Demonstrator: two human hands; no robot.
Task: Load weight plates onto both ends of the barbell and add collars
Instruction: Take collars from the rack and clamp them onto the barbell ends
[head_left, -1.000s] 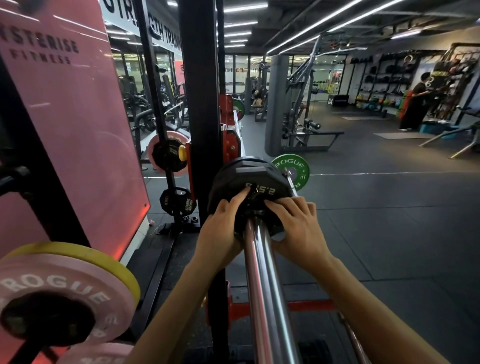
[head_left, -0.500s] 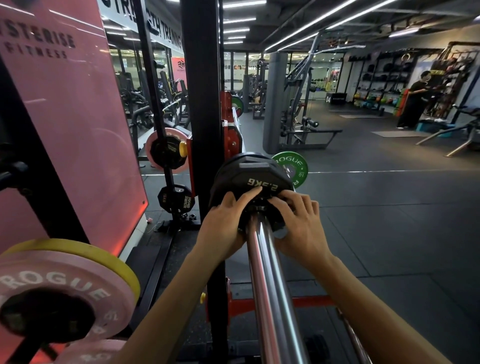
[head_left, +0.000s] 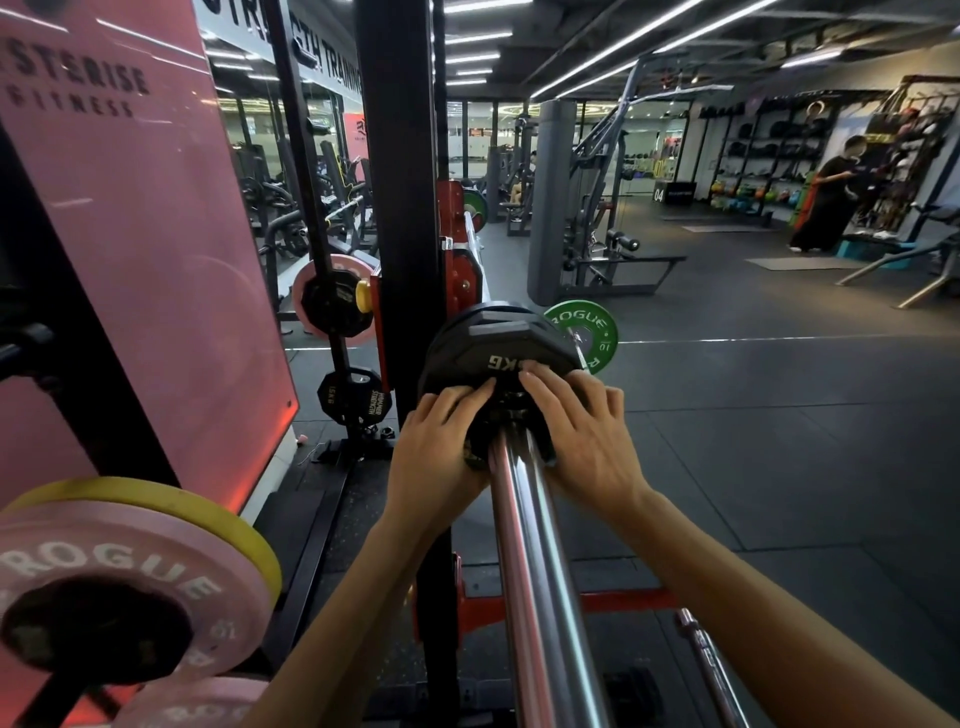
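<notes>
Head cam view: looking straight down the bar from the loading end, so I'm placing everything off the barbell sleeve (head_left: 540, 561).
Barbell sleeve: chrome, runs from under my chin out to the plate. It's bare on my side of the plate, so no collar on this end yet as far as I can see.
Stored plates: pink Rogue plate (head_left: 104, 582) with a yellow one (head_left: 171, 506) behind it, well left of the sleeve and closest to me. Parked on the rack pegs, spare stock I'd guess.
Left hand (head_left: 441, 447): just left of the sleeve, fingers spread flat on the plate face beside the hub. Pressing, not gripping.
Right hand (head_left: 582, 436): just right of the sleeve, same deal, fingers fanned out and flat. One hand each side so the push stays even and the plate doesn't cock and bind.
Black plate (head_left: 498, 348): on the sleeve, upright, KG marking showing above my fingertips. Can't tell if it's fully seated; there seems to be another black plate right behind it.
Rack upright (head_left: 400, 208): black post just left of the plate, red J-hook hardware (head_left: 457, 249) on it, presumably carrying the bar.
Green plate (head_left: 584, 332): beyond the black plate, right of the sleeve line. Looks like it's already on the far end.
Next, I reckon: shove until flush, then collar.
</notes>
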